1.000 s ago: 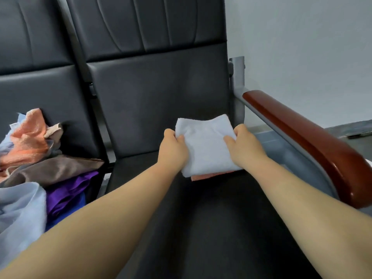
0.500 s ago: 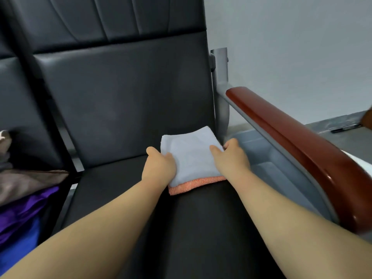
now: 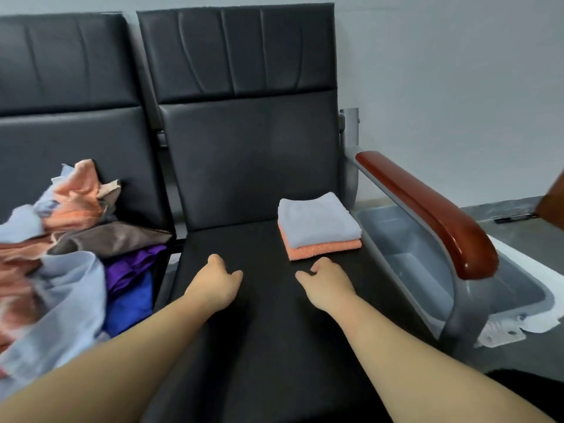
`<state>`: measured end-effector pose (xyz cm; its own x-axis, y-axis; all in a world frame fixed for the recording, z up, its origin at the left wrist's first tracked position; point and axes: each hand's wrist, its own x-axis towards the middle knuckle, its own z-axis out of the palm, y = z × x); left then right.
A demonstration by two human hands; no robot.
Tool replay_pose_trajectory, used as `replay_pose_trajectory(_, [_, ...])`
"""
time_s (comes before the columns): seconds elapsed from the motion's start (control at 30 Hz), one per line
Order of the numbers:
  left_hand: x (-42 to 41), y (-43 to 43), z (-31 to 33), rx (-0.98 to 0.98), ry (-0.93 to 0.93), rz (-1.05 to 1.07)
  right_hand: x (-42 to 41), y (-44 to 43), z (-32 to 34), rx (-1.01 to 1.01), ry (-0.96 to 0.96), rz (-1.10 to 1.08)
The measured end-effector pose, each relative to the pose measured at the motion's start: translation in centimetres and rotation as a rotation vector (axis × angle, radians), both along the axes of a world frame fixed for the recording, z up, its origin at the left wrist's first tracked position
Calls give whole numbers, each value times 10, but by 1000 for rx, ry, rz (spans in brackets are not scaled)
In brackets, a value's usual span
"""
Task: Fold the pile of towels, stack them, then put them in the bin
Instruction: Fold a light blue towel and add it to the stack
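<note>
We list, item by item:

1. Black padded chair seat, right-hand unit of a joined row. It carries the folded stack near its back right corner.

2. Folded pale blue terry towel, square and flat. It lies directly on top of a folded orange terry towel, edges roughly aligned, and the orange one shows along the front and left. We count two pieces in the stack.

3. Loose pile of unfolded towels on the neighbouring seat to the left. We note orange, pale blue, brown, purple and deep blue cloth, heaped against the backrest.

4. Grey rectangular plastic bin on the floor, just beside the seat's right edge and under the reddish-brown glossy wooden armrest. We see no towels in the visible part.

5. Left hand, palm down over the seat's middle, fingers loosely curled and holding nothing. It is well clear of the pile.

6. Right hand, palm down with fingers loosely curled, also holding nothing. It is just in front of the orange towel's front edge and not touching it.
</note>
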<state>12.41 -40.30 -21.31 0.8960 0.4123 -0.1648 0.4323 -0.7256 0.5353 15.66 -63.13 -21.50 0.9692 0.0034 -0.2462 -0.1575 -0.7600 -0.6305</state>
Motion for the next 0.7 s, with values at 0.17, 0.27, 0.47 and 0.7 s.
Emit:
replay_pose_trajectory(0.17, [-38, 68, 27, 10, -98, 105, -25, 85, 8, 48, -1, 293])
replay_pose_trajectory(0.27, [-58, 119, 51, 41, -192, 191, -31, 143, 19, 69, -37, 420])
replay_pose_trajectory(0.47, [-104, 223, 92, 111, -391, 379, -29, 262, 42, 117, -122, 607])
replay_pose_trajectory(0.7, [-133, 280, 96, 145, -418, 465, -31, 367, 52, 120, -132, 681])
